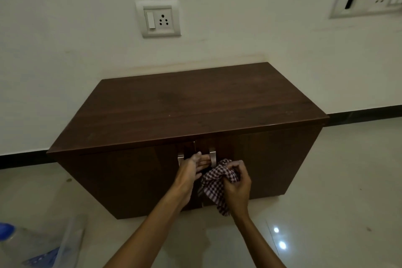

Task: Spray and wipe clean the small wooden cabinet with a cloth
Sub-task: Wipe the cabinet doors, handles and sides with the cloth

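Head view — wiping step; right hand [237,183] clenches cloth [214,184] by cabinet [195,104] doors; left hand [191,169], fingers straight, touches a handle [212,155]; next likely needs firm rubbing.

R hand [236,185] grips cloth [214,183]; L hand [192,166] at cabinet [185,106] handles.

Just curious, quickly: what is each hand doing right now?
Left hand: open, straight fingers at the door handle.
Right hand: closed round the checked cloth.
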Available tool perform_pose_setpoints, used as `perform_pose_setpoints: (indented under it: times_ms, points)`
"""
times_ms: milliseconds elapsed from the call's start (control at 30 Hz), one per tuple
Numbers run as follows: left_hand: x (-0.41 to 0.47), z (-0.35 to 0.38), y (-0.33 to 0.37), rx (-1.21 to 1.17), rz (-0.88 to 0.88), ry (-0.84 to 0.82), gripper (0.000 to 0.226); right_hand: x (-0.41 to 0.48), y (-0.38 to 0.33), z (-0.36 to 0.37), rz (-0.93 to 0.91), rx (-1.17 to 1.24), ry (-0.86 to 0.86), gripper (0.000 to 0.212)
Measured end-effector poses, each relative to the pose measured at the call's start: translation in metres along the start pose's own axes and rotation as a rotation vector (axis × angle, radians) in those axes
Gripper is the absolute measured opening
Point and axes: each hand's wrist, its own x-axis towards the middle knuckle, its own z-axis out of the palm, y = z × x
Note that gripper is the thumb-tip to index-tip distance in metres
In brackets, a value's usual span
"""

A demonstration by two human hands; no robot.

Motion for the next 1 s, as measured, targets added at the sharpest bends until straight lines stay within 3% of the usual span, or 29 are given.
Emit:
perform_pose_setpoints:
  times_ms: [200, 400, 700, 867, 1000]
  points:
    - [0.002, 0.0, 0.0, -0.106, -0.067, 0.007, 0.037, 0.019, -0.03, 0.034, -0.038, 0.002, 0.182, 0.023]
    - [0.003, -0.002, -0.002, -0.093, -0.085, -0.042, 0.042, 0.017, -0.027, 0.025, 0.239, 0.118, 0.252, 0.02]
    - [0.005, -0.001, -0.006, -0.111, -0.085, 0.002, 0.036, 0.015, -0.029, 0.034, 0.037, -0.038, 0.152, 0.025]
    - [0.005, -0.002, -0.006, -0.075, -0.067, -0.009, 0.042, 0.018, -0.025, 0.041, 0.121, 0.099, 0.407, 0.016]
    - [0.009, -0.004, -0.008, -0.108, -0.068, -0.017, 0.04, 0.009, -0.018, 0.043, -0.026, 0.004, 0.247, 0.021]
